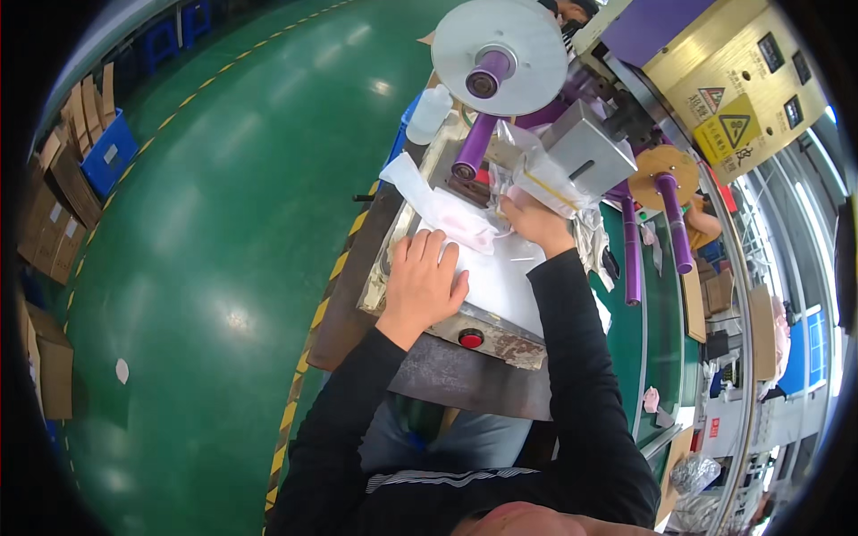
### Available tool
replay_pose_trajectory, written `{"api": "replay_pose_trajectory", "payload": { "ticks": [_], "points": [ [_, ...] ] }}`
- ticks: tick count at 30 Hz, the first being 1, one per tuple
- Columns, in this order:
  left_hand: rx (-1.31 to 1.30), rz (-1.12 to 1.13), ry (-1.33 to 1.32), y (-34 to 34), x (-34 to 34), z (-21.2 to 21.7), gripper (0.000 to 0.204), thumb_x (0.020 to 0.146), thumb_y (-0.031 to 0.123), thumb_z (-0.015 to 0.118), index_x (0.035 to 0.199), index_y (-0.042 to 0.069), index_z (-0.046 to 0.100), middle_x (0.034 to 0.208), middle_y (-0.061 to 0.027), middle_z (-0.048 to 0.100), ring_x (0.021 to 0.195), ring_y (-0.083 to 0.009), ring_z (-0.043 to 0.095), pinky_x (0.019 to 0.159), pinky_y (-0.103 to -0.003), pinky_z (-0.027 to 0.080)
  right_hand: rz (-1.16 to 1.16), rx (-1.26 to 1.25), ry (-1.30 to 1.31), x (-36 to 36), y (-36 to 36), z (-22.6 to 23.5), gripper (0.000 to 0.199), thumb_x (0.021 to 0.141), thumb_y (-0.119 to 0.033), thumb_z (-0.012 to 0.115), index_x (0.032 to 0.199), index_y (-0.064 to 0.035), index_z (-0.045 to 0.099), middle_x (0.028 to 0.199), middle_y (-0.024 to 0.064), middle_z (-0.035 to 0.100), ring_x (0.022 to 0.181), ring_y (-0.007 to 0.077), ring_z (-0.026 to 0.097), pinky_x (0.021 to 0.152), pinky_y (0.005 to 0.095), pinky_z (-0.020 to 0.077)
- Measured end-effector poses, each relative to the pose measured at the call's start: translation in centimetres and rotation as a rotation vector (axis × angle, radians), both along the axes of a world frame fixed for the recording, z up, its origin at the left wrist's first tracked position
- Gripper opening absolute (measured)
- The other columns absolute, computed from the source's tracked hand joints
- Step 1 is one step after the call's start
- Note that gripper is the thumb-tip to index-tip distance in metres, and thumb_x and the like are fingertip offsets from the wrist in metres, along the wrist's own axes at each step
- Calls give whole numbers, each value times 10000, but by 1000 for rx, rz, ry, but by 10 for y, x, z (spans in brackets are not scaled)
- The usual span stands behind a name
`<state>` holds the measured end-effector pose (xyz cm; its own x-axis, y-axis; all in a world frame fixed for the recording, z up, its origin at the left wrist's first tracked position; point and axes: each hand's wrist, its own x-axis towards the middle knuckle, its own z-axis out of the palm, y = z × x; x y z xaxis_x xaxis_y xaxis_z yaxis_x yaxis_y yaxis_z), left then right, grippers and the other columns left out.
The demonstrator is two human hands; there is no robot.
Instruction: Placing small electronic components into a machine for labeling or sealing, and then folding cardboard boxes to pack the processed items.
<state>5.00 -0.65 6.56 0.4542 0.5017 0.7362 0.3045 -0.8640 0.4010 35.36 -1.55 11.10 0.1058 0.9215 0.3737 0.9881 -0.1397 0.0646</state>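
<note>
My left hand [424,279] lies flat with its fingers stretched on the left edge of the machine's white work plate [502,288]. Just beyond its fingertips is a soft white and pale pink piece of fabric [460,221], with a white strip reaching up to the left. My right hand [538,221] is at the right end of that piece, fingers curled together beside a clear plastic bag [547,183]. What those fingers grip is hidden. A metal block [585,154] of the machine stands above this hand. At the near edge sits a red button [471,338].
A large white reel disc [500,45] and purple rollers [478,147] hang over the plate. A white bottle [431,114] stands to the left of them. On the right is a green conveyor belt [630,344]. Cardboard boxes [54,223] and a blue crate [109,154] line the far left.
</note>
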Motion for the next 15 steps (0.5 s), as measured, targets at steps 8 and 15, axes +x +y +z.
{"api": "replay_pose_trajectory", "payload": {
  "ticks": [8, 15],
  "points": [
    [14, 24, 41, -3, 11, 7, 389, 801, 309, 728, 1065, 36, 647, 1161, -162, 613, 1100, -343, 570, 935, -490, 418, -112, -93, 177, -8, -6, 6, 575, 982, -551, 550, 1085, -11, 718, 1087, 230, 720, 1066, 406, 677, 954, 483, 494],
    [-18, 309, -103, -3, -21, -5, 420, 848, 247, 740, 1168, -1, 631, 1242, -199, 591, 1160, -406, 553, 988, -533, 422, 11, 206, 443, -18, -78, 17, 717, 952, -533, 663, 1369, 45, 580, 1356, 354, 594, 1294, 489, 555, 1114, 523, 406]
  ]
}}
